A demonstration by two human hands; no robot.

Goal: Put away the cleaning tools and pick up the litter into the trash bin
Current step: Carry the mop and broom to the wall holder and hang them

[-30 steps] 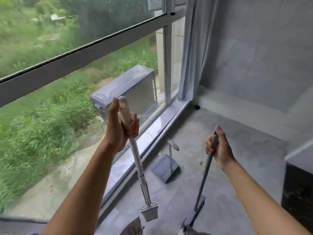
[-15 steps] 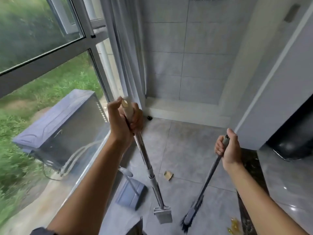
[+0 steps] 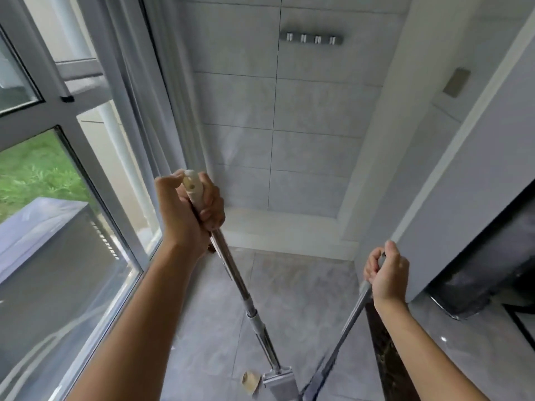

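Head view, looking down into a tiled corner beside a window (image 3: 72,157). Left hand (image 3: 188,209) wrapped tight around the white top end of a mop handle (image 3: 237,282), fingers closed over it, thumb on the near side. Metal shaft slanting down and to the right toward the floor (image 3: 304,285), ending in a flat grey mop head (image 3: 282,384) at the bottom edge of the frame. Right hand (image 3: 386,274) also closed, gripping the top of a broom handle (image 3: 350,316), thinner and darker, slanting down and to the left. Dark bristles (image 3: 317,379) low in the frame, just beside the mop head; touching or not, cannot tell. Small piece of tan litter (image 3: 250,380) lying on the floor, just left of the mop head. On the tiled wall (image 3: 240,96) above, a metal hook rack (image 3: 311,39) with four hooks, well apart from both tools. Pale curtain (image 3: 162,91) hanging at the window side. At the right, a white cabinet edge (image 3: 463,183) with a dark rounded object (image 3: 474,285) under it, partly hidden. No trash bin clearly recognised here.
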